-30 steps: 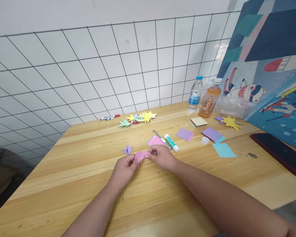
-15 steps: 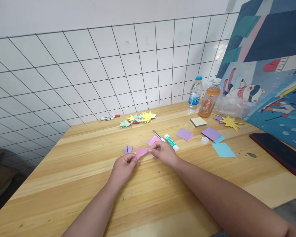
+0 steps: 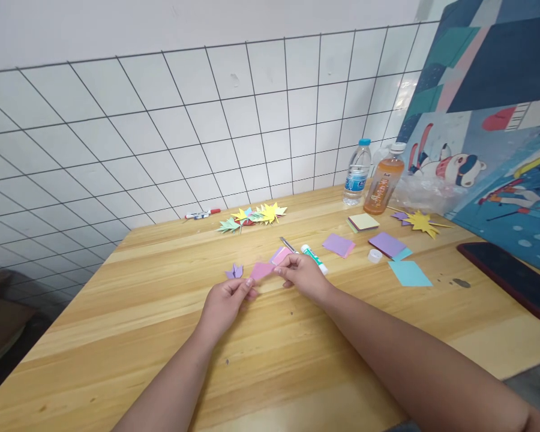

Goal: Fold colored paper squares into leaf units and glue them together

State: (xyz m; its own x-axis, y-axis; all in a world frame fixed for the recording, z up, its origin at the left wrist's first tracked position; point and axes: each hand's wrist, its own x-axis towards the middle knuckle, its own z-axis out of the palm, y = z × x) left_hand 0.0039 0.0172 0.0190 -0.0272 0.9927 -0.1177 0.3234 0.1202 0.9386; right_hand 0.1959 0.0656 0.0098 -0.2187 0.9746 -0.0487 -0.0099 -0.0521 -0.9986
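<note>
Between my hands is a small pink sheet of paper [image 3: 261, 270], held above the wooden table [image 3: 130, 324]. My left hand [image 3: 227, 302] pinches its near left corner between thumb and fingers. At the opposite end, my right hand [image 3: 302, 275] grips the right corner. Just beyond my left hand sits a folded purple paper piece [image 3: 234, 272]. More pink and lilac sheets [image 3: 279, 255] lie behind my right hand, partly covered by it. A utility knife [image 3: 288, 244] and a glue stick [image 3: 312, 258] rest beside those sheets.
Folded paper stars [image 3: 270, 213] and a marker [image 3: 202, 214] lie near the tiled wall. On the right are paper stacks [image 3: 339, 245], a glue cap [image 3: 375, 256], a blue sheet [image 3: 409, 273], a water bottle [image 3: 357, 173], an orange drink bottle [image 3: 384, 180] and a phone [image 3: 506, 279].
The pink paper has turned slightly between my fingers and shows more of its face. Both hands stay on it, and the view has shifted a little.
</note>
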